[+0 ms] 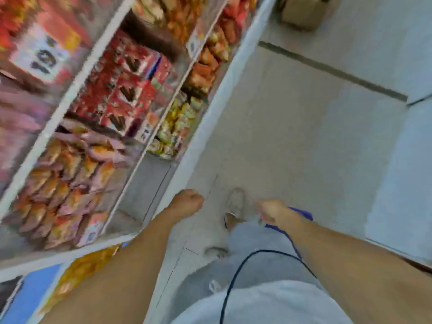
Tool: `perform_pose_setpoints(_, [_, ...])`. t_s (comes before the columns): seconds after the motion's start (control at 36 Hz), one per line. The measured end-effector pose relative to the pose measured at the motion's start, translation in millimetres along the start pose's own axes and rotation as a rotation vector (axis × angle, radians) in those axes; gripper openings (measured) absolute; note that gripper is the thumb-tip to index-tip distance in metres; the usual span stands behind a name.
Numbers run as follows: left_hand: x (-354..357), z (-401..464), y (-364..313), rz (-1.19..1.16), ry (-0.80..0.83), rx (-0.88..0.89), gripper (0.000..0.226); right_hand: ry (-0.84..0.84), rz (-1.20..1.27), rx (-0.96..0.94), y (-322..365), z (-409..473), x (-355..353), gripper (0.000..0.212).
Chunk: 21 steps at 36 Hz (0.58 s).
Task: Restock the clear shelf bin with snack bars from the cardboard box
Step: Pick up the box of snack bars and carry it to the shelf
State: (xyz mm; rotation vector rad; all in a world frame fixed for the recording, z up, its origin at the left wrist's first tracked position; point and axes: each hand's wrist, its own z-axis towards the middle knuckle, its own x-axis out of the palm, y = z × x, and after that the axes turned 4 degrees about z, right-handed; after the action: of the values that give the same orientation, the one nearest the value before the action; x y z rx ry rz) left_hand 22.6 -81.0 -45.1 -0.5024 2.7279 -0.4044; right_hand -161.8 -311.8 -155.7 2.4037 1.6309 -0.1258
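Note:
The view is motion-blurred and looks down an aisle floor. My left hand (pixel 188 201) hangs over the floor beside the shelf base, fingers curled into a fist with nothing in it. My right hand (pixel 272 210) is lower right of it, over my leg, and grips a purple-blue packet (pixel 301 214) that sticks out behind the fingers; the blur hides what it is. A cardboard box (pixel 304 12) stands on the floor at the top right, far from both hands. I cannot pick out a clear shelf bin among the shelves.
White shelves (pixel 205 113) packed with red, orange and yellow snack packs (pixel 126 90) run along the left. Grey tiled floor (pixel 304 136) lies open to the right. My shoes (pixel 236 202) and a black cable (pixel 233 277) across my clothes are below.

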Motion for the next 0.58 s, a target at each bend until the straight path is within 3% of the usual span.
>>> perform_pose_setpoints(0.11, [-4, 48, -85, 0.035, 0.064, -0.001, 0.007, 0.026, 0.136, -0.035, 47, -19, -43, 0.010])
perform_pose_setpoints(0.19, [-17, 77, -145, 0.133, 0.033, 0.033, 0.012, 0.010, 0.231, -0.073, 86, -22, -75, 0.005])
perform_pose_setpoints(0.28, [-27, 90, -221, 0.170, 0.023, 0.082, 0.012, -0.073, 0.387, -0.094, 135, -29, -109, 0.015])
perform_pose_setpoints(0.58, [-54, 182, -481, 0.334, 0.082, 0.303, 0.017, -0.181, 0.448, -0.130, 328, -8, -245, 0.025])
